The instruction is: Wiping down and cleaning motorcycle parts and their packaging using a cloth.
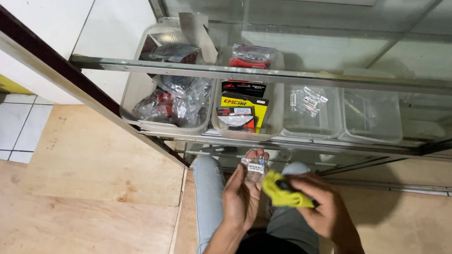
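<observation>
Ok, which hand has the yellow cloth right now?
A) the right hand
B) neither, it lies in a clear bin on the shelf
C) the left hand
A: the right hand grips the yellow cloth, while the left hand holds a small clear packet.

We see our own two bare hands, the left hand and the right hand. Our arms have no sleeves. We wear light blue jeans on our legs and a dark top.
</observation>
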